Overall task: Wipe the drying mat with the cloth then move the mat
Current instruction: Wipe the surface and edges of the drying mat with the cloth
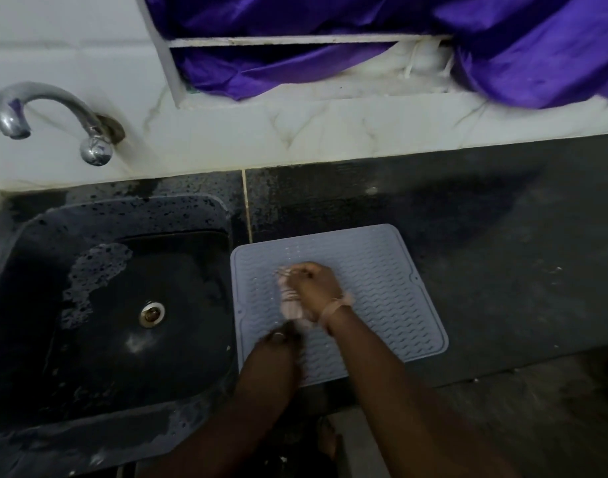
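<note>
A pale grey ribbed drying mat [382, 270] lies flat on the dark counter, just right of the sink. A small pinkish cloth [290, 303] is bunched up over the mat's left-middle part. My right hand [314, 286] grips the cloth's upper end, fingers curled round it. My left hand [278, 339] is blurred at the cloth's lower end and seems to hold it; its fingers are hard to make out.
A black sink [99, 305] with a metal drain and wet patches sits to the left. A chrome tap [44, 115] sticks out of the white tiled wall. Purple fabric [502, 46] hangs behind the counter [502, 253]. The counter's front edge runs just below the mat.
</note>
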Tool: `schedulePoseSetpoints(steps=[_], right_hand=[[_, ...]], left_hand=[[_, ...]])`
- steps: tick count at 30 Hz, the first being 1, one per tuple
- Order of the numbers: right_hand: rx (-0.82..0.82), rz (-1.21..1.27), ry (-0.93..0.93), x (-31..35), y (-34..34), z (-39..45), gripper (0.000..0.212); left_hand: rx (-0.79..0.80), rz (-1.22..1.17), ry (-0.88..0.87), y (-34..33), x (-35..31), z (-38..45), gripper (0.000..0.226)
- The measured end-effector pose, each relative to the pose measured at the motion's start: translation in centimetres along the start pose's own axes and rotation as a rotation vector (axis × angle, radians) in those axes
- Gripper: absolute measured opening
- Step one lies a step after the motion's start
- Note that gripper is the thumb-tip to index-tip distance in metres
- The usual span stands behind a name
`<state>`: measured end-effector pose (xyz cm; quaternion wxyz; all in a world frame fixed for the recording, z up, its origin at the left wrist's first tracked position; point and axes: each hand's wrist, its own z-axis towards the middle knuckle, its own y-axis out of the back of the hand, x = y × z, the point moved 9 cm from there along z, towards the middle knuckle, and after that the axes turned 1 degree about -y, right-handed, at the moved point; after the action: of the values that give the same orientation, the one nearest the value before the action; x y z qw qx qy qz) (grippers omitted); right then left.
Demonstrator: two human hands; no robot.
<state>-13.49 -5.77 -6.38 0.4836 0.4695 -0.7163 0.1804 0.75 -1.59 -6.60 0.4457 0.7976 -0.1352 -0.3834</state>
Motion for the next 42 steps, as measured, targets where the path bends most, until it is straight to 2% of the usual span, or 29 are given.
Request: schedulePoseSetpoints(steps=[2,6,8,12,16,21,25,33,37,40,42], right_hand=[[-0.193,-0.09,0.055,-0.5,7.8,-0.4,0.014],[-0.555,-0.597,0.045,-2.6,20.4,-1.2,0.02],[-0.592,-0.66,0.059,-3.7,22.0,-1.0,0.024],[-0.622,-0.743,0.244,-3.4,20.1,-1.0,0.011],[-0.505,-0.755,0.292,-2.8,16.2,-1.5,0.012],[-0.339,-0.684,0.317,-1.8,9.6,-2.4,0.011],[-0.281,-0.627,0.33,-1.4,5.9,-2.8,0.012],[-0.178,-0.512,0.362,-1.0,-2.3,-4.5,0.02],[-0.107,-0.44,0.351,-1.1,-7.0,-5.1,0.019],[-0.035,-0.318,0.281,-1.2,-9.2,-4.5,0.015],[0.006,-0.144,0.138,-1.9,-8.9,-3.3,0.011]], left_hand=[[-0.01,0.053,-0.019,0.3,-0.4,0.3,0.046],[-0.065,0.112,0.096,0.6,1.5,0.1,0.064],[-0.137,0.146,0.196,1.6,2.4,-0.6,0.073],[-0.223,0.013,0.31,1.8,3.8,-1.1,0.089],[-0.271,0.025,0.323,2.1,3.9,-0.9,0.089],[-0.258,0.0,0.321,2.0,4.2,-1.2,0.094],[-0.227,-0.056,0.3,2.4,5.3,-1.5,0.096],[-0.297,-0.247,0.295,2.7,7.3,-2.9,0.103],[-0.332,-0.302,0.294,3.1,7.7,-3.6,0.089],[-0.337,-0.333,0.271,3.2,7.9,-3.9,0.071],[-0.31,-0.354,0.277,2.8,8.0,-3.9,0.075]])
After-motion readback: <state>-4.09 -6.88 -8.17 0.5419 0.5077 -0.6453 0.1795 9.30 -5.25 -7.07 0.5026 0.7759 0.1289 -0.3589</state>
